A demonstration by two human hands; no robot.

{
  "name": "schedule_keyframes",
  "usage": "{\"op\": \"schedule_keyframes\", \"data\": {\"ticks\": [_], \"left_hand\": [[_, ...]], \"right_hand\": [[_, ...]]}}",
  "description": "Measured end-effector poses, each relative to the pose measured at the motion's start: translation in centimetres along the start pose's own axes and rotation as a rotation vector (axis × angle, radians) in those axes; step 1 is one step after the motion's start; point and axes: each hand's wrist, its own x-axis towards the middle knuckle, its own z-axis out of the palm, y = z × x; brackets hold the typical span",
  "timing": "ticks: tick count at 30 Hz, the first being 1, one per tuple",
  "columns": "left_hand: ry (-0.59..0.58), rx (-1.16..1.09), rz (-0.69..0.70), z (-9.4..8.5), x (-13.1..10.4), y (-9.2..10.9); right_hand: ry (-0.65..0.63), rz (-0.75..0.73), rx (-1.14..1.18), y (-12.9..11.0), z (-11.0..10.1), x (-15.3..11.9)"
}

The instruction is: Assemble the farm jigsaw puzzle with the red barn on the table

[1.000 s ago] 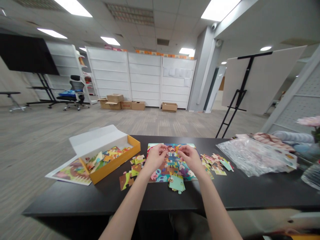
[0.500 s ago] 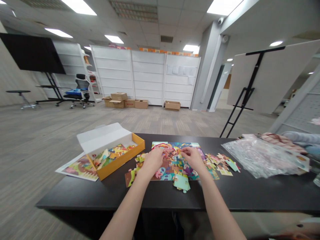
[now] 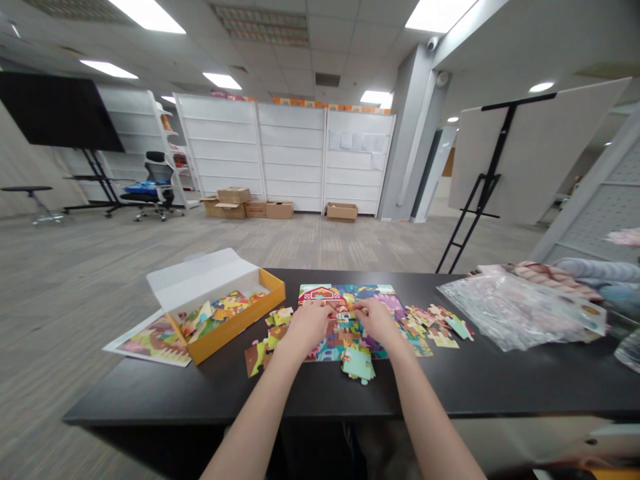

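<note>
Puzzle (image 3: 373,292) lies flat on the black bench (image 3: 200,400), its long axis running left to right across the person's front. Both hands reach over it from the near side, the left hand (image 3: 310,325) above its left half and the right hand (image 3: 379,323) above its right. Their fingers point inward and nearly meet near the middle, so neither hand looks clearly nearer to that spot; only a narrow gap parts them.

The fingers of each hand are bent and drawn together, low at the puzzle's surface. Whether either hand grips a piece, I cannot tell.

The puzzle's far edge shows beyond the fingers, with a strip of dark bench past it. Room is tighter elsewhere: a small stack (image 3: 357,365) overlaps the near edge between the forearms, left pieces (image 3: 257,357) crowd the left side and right pieces (image 3: 443,335) the right. Farther left stands the open box (image 3: 240,331), partly over a printed sheet (image 3: 155,341); well right lies clear plastic (image 3: 510,313).
</note>
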Motion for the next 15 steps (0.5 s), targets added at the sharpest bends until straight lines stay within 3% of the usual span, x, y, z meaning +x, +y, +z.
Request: {"op": "schedule_keyframes", "data": {"ticks": [15], "left_hand": [[-0.003, 0.008, 0.050, 0.5, 0.7, 0.7]], "right_hand": [[-0.103, -0.068, -0.042, -0.8, -1.6, -1.0]]}}
